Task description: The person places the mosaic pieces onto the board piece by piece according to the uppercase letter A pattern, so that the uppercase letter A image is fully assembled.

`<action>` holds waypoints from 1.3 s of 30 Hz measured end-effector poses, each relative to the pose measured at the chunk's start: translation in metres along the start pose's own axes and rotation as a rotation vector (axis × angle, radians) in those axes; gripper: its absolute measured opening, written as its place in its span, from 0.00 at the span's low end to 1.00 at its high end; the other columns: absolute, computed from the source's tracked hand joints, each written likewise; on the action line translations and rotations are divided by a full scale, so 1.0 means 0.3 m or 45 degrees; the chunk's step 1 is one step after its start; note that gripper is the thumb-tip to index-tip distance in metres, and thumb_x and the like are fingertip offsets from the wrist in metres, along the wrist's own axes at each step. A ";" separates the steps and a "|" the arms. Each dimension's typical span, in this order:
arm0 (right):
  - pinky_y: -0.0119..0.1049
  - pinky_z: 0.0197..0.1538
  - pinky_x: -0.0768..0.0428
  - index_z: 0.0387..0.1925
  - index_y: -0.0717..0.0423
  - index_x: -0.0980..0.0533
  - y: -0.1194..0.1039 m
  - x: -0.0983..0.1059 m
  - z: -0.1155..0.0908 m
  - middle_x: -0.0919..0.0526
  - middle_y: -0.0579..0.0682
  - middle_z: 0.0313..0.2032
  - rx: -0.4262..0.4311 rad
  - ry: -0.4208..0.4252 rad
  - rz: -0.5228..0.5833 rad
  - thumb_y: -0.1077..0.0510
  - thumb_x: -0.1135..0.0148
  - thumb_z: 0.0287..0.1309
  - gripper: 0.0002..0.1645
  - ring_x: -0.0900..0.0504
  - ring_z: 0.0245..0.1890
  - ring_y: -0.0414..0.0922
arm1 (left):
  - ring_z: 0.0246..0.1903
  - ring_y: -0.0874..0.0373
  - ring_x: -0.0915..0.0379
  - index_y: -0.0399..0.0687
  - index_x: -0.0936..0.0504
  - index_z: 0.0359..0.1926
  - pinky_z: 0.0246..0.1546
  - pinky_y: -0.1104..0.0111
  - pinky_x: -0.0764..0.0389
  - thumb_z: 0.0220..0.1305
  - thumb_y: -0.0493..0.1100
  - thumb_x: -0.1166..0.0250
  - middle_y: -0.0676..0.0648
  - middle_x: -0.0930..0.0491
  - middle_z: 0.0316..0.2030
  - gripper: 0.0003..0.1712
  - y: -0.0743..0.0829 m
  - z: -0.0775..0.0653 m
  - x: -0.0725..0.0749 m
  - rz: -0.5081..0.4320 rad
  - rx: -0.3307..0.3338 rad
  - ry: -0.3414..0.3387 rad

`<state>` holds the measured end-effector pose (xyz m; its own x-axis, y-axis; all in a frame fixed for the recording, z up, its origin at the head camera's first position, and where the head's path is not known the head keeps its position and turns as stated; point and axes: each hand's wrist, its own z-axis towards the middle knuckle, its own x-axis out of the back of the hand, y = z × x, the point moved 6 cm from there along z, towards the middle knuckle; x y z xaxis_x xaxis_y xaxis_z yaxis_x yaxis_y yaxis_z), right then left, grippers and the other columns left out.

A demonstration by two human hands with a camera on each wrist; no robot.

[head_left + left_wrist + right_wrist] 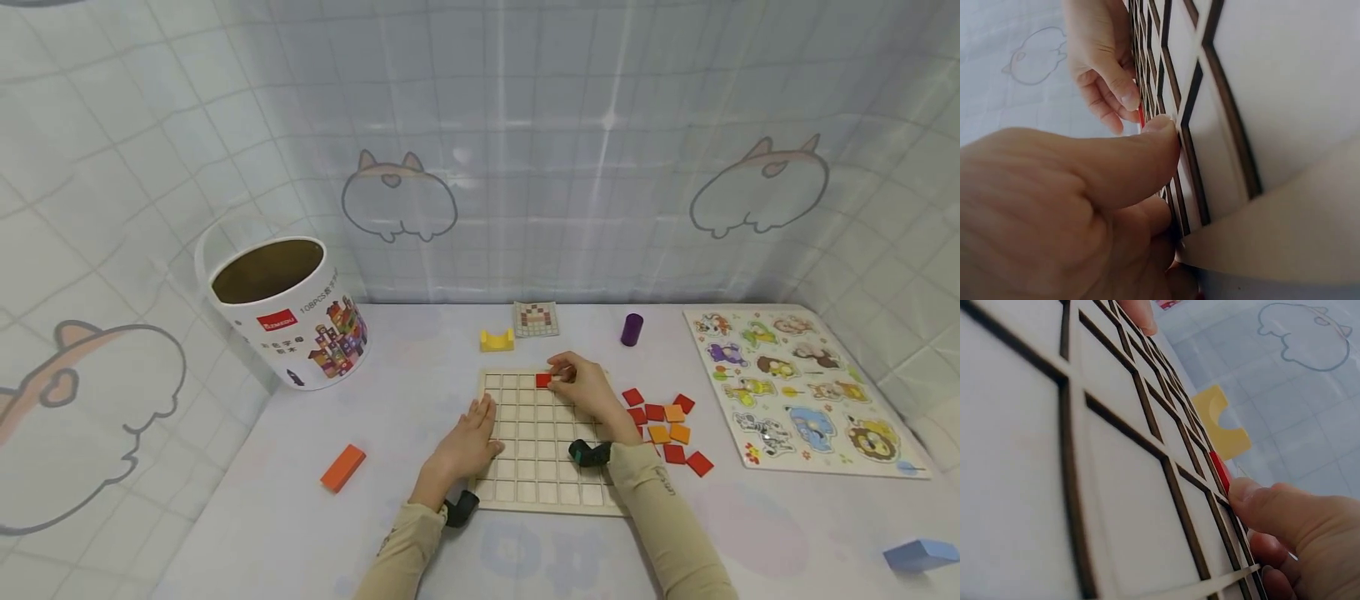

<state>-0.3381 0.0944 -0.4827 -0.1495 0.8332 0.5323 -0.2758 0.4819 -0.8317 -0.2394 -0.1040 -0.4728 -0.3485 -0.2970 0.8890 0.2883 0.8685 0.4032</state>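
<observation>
Tan-sleeved, the right hand [585, 390] has its fingers partly curled, thumb against the edge of a red tile [543, 381] at the far row of the wooden grid board [537, 472]; whether it pinches the tile I cannot tell. The left hand [462, 446] lies with fingers fairly straight along the board's left edge, thumb on its surface. Beside the right forearm I count at least six loose red tiles [701, 463] and three orange tiles [679, 434], others partly hidden. Farther out: one yellow arch block [497, 341], one pattern card [537, 319], one purple cylinder [632, 330], one orange block [343, 468], one blue block [921, 555], one animal puzzle [806, 392], one white bucket [288, 312]. Only a narrow strip of table separates the board's far edge from the yellow arch block; a broader stretch runs leftward to the orange block.
</observation>
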 end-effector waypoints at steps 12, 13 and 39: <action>0.39 0.49 0.20 0.56 0.59 0.24 0.000 0.078 -0.025 0.16 0.57 0.46 0.039 0.092 0.041 0.60 0.34 0.59 0.23 0.18 0.42 0.48 | 0.76 0.41 0.64 0.32 0.52 0.74 0.74 0.48 0.51 0.72 0.47 0.45 0.36 0.59 0.76 0.40 -0.020 0.001 0.025 -0.072 0.034 -0.001; 0.38 0.49 0.20 0.56 0.59 0.24 0.005 0.093 -0.031 0.16 0.57 0.46 0.041 0.112 0.042 0.60 0.34 0.59 0.23 0.19 0.42 0.48 | 0.76 0.41 0.64 0.32 0.52 0.74 0.74 0.48 0.51 0.72 0.47 0.46 0.36 0.59 0.76 0.40 -0.021 0.000 0.022 -0.064 0.036 -0.001; 0.36 0.43 0.23 0.54 0.62 0.24 0.195 0.477 -0.305 0.19 0.63 0.51 -0.355 0.185 -0.189 0.59 0.42 0.64 0.18 0.24 0.47 0.54 | 0.76 0.40 0.66 0.32 0.55 0.74 0.74 0.46 0.54 0.73 0.48 0.47 0.35 0.61 0.76 0.41 -0.013 0.003 -0.007 -0.059 -0.023 -0.013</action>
<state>-0.2888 0.2667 -0.4696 0.0152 0.7686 0.6395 -0.0117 0.6397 -0.7686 -0.2406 -0.1065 -0.4764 -0.3710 -0.3326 0.8670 0.2876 0.8466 0.4478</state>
